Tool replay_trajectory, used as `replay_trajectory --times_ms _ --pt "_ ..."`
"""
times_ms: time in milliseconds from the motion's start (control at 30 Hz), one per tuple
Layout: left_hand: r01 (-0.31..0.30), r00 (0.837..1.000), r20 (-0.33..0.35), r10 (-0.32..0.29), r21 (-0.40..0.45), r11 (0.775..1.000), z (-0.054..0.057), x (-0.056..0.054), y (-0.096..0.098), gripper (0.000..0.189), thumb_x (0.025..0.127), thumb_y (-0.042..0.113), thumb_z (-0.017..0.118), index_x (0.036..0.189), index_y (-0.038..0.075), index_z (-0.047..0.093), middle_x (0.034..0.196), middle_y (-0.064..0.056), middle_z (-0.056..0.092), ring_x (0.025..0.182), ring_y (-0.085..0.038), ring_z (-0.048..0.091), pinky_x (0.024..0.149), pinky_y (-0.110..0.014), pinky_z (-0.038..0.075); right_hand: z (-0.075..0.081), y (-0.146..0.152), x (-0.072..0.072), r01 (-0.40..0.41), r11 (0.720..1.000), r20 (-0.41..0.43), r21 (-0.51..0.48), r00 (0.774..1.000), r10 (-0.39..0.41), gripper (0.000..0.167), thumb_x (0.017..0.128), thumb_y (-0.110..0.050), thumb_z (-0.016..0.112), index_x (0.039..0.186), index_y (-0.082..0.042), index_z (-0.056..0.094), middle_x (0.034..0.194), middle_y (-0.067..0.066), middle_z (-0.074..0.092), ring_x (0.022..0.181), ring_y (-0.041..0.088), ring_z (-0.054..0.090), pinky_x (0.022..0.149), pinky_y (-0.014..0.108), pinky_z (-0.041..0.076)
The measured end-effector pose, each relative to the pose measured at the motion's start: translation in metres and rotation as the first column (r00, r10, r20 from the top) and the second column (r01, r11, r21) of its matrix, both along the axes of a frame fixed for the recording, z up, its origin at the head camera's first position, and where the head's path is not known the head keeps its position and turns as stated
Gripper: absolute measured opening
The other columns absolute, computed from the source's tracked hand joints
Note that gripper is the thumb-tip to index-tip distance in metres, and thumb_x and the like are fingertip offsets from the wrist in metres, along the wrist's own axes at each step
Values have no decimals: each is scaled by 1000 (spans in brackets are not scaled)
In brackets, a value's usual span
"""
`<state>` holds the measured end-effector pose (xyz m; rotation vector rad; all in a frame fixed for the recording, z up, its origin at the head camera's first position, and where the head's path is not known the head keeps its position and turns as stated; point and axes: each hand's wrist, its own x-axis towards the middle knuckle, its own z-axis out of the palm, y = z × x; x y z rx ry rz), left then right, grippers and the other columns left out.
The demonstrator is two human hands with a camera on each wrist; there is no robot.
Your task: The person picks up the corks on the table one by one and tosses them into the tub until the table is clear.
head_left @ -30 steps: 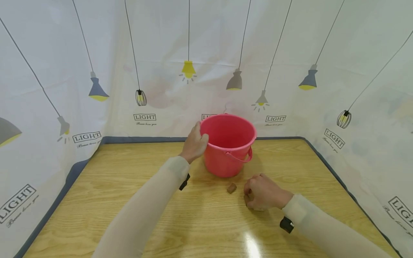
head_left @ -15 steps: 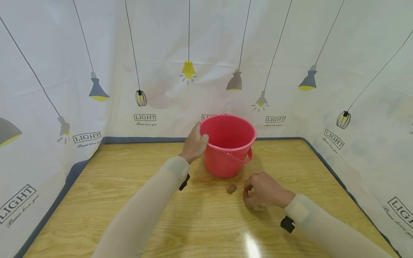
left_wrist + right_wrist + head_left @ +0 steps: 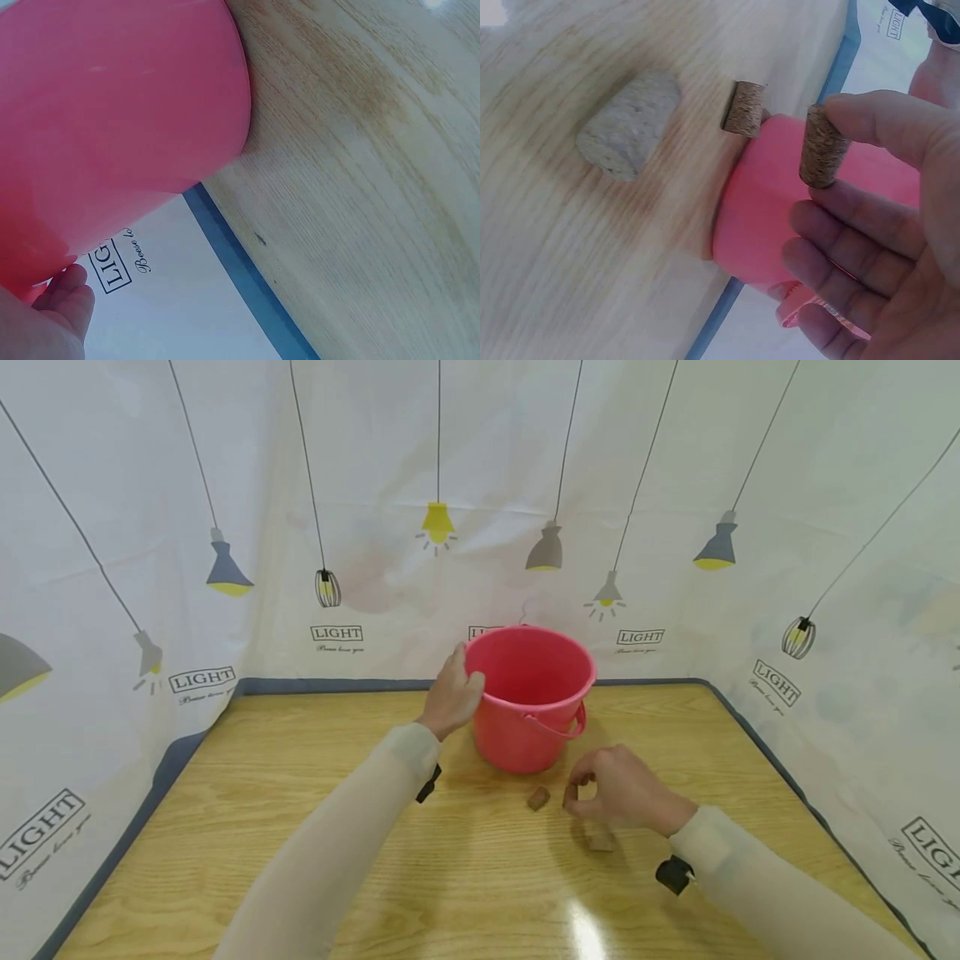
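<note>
My left hand [image 3: 452, 693] grips the left rim of a pink plastic bucket [image 3: 519, 735], thumb at the rim. The left wrist view shows the bucket's wall [image 3: 120, 105] close up, and only part of the left hand [image 3: 52, 319]. Between thumb and index finger, my right hand [image 3: 628, 789] pinches a small tapered cork [image 3: 823, 150], held above the table in front of the bucket. A second small cork [image 3: 538, 798] lies on the table near the bucket's base. Below the right hand lies a larger, paler cork [image 3: 601, 841], on its side in the right wrist view.
The bucket's thin pink handle [image 3: 558, 727] hangs down at its right front. A wooden table [image 3: 300, 760] carries everything. White cloth [image 3: 390, 577] printed with lamps and a blue border stands along the back and both sides.
My right hand has risen off the table and moved slightly away from me with the small cork pinched, uncovering the paler cork. The left hand and bucket have stayed put.
</note>
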<state>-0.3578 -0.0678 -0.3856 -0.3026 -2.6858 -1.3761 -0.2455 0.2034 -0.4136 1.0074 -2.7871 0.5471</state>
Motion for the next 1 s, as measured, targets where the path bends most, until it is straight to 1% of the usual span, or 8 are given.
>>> replay_trajectory --times_ms 267,400,533,633,700,800,1000 --pt "1 1000 11 -1 8 1000 1 1 0 71 103 29 35 165 7 8 170 -9 20 152 -30 28 121 -53 27 8 -1 0 43 997 33 -71 999 -41 13 81 -25 86 77 -26 73 77 -16 70 76 3 65 74 31 59" --pt "1 1000 10 -1 10 1000 1 1 0 71 103 29 35 165 7 9 170 -9 20 152 -30 27 121 -53 26 12 -3 0 51 993 11 -105 999 -50 12 80 -25 87 79 -24 75 79 -14 72 78 6 67 73 32 59" --pt "3 1000 12 -3 10 1000 1 1 0 71 103 28 35 165 7 9 170 -9 19 152 -30 26 122 -53 25 17 -4 0 69 987 -11 -143 997 -71 15 80 -26 88 78 -27 73 82 -14 72 81 8 66 72 32 57" --pt "2 1000 11 -3 12 1000 1 1 0 71 103 28 35 165 7 9 170 -9 20 152 -30 26 122 -53 25 21 -5 0 81 980 -19 -179 996 -86 13 80 -26 88 80 -28 75 83 -15 71 85 9 65 75 34 56" --pt "3 1000 11 -3 14 1000 1 2 0 70 103 28 35 165 7 9 170 -9 20 152 -30 26 122 -53 25 23 -5 -1 93 974 -24 -207 995 -100 11 79 -25 88 85 -25 78 83 -14 71 85 11 64 76 36 56" --pt "5 1000 13 -5 15 1000 2 2 0 70 103 27 35 165 6 8 170 -9 19 152 -30 26 122 -53 25 26 -5 -2 112 962 -36 -249 992 -125 14 79 -23 88 90 -18 81 84 -11 72 85 13 65 77 38 55" --pt "3 1000 19 -4 13 1000 3 4 1 70 103 27 35 165 7 8 170 -9 20 151 -30 28 121 -53 27 32 -6 -4 132 939 -78 -317 983 -164 17 79 -20 89 91 -10 81 86 -2 75 86 20 67 78 42 54"
